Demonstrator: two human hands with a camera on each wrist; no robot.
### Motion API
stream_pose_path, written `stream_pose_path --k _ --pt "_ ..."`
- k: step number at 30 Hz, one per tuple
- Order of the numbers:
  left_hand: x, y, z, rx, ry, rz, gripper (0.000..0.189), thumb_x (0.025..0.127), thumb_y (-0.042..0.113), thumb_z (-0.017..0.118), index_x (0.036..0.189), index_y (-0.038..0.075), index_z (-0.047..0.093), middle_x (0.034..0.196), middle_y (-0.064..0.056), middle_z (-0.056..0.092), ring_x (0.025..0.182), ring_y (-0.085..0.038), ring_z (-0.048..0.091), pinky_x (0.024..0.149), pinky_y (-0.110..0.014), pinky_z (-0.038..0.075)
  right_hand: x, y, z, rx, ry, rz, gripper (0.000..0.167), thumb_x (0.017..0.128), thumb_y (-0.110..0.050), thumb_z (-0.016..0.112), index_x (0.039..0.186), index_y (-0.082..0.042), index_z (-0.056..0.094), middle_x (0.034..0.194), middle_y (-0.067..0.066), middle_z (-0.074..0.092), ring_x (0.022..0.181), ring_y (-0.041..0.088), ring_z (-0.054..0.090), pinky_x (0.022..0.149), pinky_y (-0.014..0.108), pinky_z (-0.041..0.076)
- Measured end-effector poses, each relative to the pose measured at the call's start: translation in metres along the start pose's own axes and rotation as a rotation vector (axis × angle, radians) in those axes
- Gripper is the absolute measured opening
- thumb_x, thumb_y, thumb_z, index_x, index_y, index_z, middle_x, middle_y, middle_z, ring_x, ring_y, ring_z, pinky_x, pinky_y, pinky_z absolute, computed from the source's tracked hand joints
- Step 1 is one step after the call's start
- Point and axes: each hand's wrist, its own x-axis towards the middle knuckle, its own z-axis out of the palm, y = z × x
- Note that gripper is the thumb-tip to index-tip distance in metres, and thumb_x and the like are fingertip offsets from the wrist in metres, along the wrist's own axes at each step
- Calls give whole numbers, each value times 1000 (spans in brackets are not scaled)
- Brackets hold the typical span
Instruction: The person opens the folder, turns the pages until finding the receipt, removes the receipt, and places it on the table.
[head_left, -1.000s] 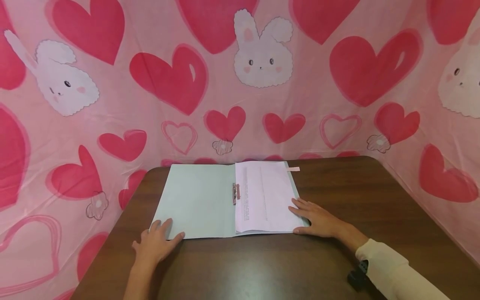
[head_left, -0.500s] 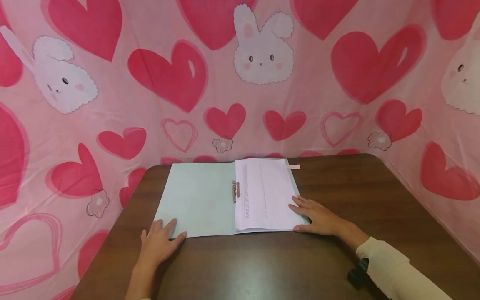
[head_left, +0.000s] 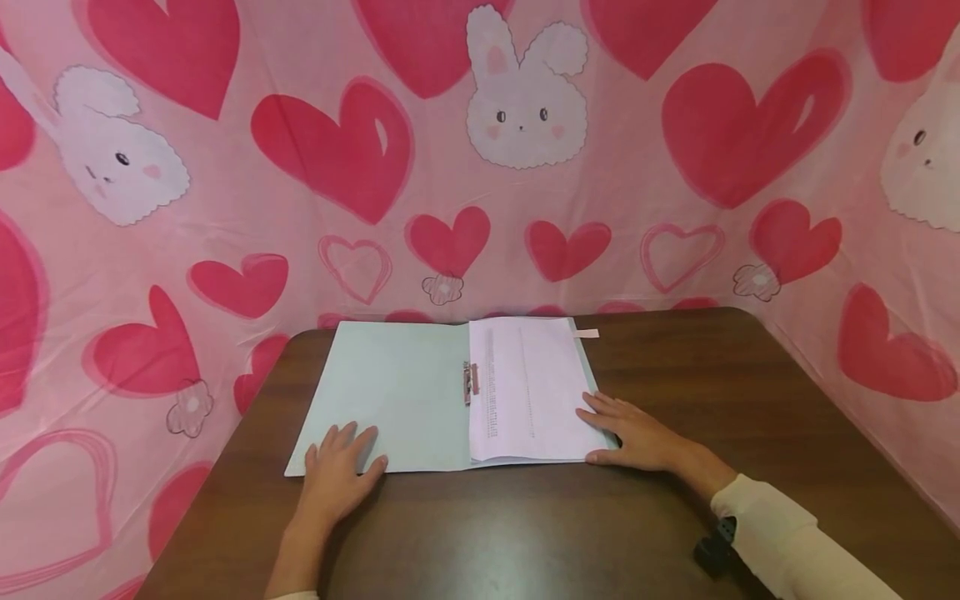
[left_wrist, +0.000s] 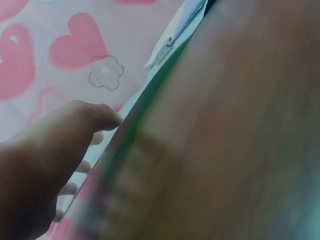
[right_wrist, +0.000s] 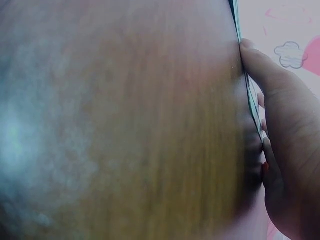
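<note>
A pale green file folder (head_left: pixel 397 392) lies spread flat on the table, its left cover bare. Printed white sheets (head_left: pixel 555 392) rest on its right side, beside a metal clip (head_left: pixel 470 383) near the fold. My left hand (head_left: pixel 339 471) has its fingers spread over the near left part of the cover, thumb at the near edge. In the left wrist view the thumb (left_wrist: pixel 100 117) lies along the folder's edge. At the near right corner, my right hand (head_left: pixel 633 437) touches the papers and folder edge with extended fingers.
The brown wooden table (head_left: pixel 495 533) carries the folder near its far edge. A pink tab (head_left: pixel 587 333) sticks out from the folder's upper right side. Behind stands a pink cloth (head_left: pixel 525 192) printed with hearts and rabbits. A small black device (head_left: pixel 714 554) sits at the right wrist.
My left hand has shifted rightward along the cover's near edge, leaving the near left corner uncovered. My right hand and the folder stay in place, while the view tilts slightly.
</note>
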Motion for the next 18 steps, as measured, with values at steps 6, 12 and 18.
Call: stream_pose_path --k 6,12,18 --pt "7 12 9 -16 40 63 55 92 40 67 140 13 61 149 -24 54 143 -54 39 109 -81 21 1 0 -1 12 5 -2 86 88 -67 63 157 -20 41 169 11 28 156 42 24 121 68 23" --pt "11 24 18 -84 52 126 53 90 38 70 138 14 64 147 -21 58 142 -50 43 110 -80 20 3 2 0 5 5 -10 86 88 -67 64 156 -19 41 169 12 29 156 42 24 122 67 23" --pt "17 37 27 -130 5 141 53 92 43 67 138 18 64 149 -16 57 146 -46 41 113 -79 17 3 4 2 0 6 -14 86 88 -67 64 156 -19 42 168 13 30 156 42 26 122 66 23"
